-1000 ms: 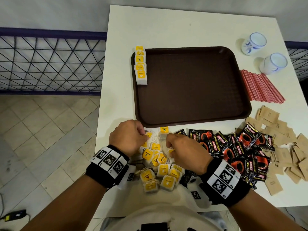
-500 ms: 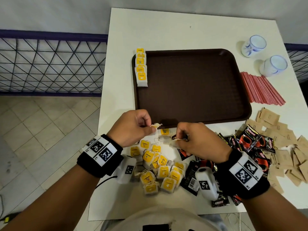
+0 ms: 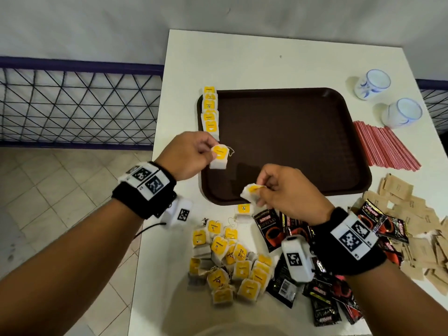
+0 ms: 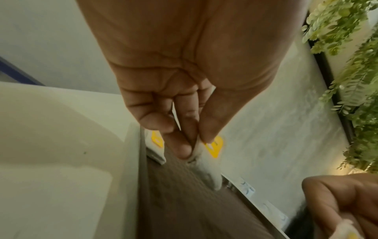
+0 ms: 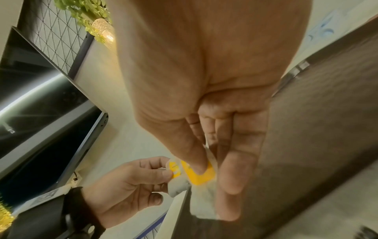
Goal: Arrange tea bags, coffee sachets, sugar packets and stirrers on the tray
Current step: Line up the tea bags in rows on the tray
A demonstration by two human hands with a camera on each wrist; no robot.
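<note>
A row of tea bags (image 3: 210, 110) is laid along the left rim of the brown tray (image 3: 286, 141). One tea bag (image 3: 219, 157) is pinched by the left hand (image 3: 188, 154) above the tray's left edge. A second tea bag (image 3: 251, 192), blurred and seemingly crumpled, is pinched by the right hand (image 3: 288, 194) over the near rim. Coffee sachets (image 3: 271, 229), red stirrers (image 3: 383, 146) and sugar packets (image 3: 412, 214) are spread on the white surface (image 3: 266, 59).

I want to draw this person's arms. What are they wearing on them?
Bare forearms, no sleeves. Each wrist has a wide black band topped with white plates printed with black square-pattern tags. A small white box carrying the same kind of tag hangs under each wrist, and a thin black cable trails from the left one. No gloves or rings show.
</note>
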